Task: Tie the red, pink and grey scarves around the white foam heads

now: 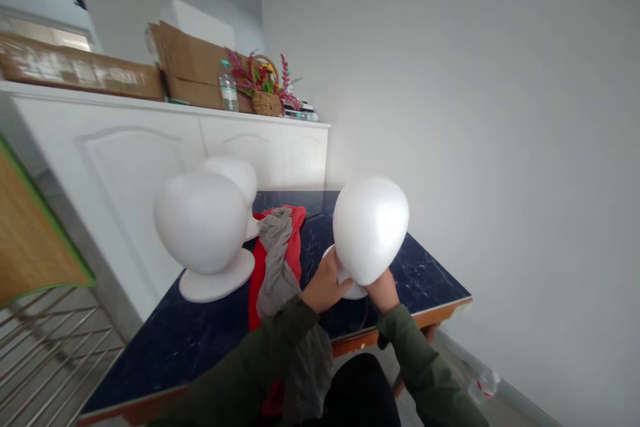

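The held head (371, 227) hides some of the right hand (385, 292). The front head (200, 220) covers part of the back head (240, 177). The left edge cuts off the long box (75, 70). The bottle label (229, 93) is too small to read.

White head forms (371, 230), cabinets (140, 153) and boxes (197, 67) suggest a workroom.

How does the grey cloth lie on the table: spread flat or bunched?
Bunched: the grey cloth lies in a long, wrinkled strip, with red cloth showing on both sides.
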A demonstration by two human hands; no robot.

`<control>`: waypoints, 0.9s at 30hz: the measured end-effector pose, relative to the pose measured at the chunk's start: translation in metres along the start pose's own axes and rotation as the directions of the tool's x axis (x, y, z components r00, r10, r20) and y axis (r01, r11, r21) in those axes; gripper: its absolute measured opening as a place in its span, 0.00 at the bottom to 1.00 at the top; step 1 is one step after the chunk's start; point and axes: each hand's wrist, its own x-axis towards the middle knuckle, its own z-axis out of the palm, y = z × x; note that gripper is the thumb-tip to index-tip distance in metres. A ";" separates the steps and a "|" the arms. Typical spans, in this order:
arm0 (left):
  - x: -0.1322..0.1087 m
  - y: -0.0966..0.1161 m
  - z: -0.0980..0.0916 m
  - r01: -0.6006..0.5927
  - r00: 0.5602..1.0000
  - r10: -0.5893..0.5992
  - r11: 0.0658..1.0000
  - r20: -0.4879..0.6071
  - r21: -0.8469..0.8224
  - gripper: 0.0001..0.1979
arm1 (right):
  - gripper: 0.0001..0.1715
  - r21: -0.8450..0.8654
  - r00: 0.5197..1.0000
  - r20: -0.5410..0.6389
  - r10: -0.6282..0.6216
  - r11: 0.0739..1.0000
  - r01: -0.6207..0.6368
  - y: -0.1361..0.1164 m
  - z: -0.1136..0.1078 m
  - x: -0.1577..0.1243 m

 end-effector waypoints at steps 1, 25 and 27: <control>0.010 -0.008 0.007 0.021 0.999 -0.020 1.000 0.038 -0.005 0.36 | 0.26 -0.017 1.000 -0.012 0.007 1.000 -0.007 0.009 -0.002 0.004; -0.094 -0.054 -0.081 0.453 0.850 -0.515 0.616 -0.106 0.645 0.19 | 0.45 -0.326 0.812 0.560 0.163 0.945 0.036 -0.096 0.109 -0.050; -0.097 -0.058 -0.084 0.448 0.861 -0.500 0.666 -0.089 0.597 0.18 | 0.34 -0.445 0.764 0.599 0.240 0.893 0.069 -0.105 0.118 -0.040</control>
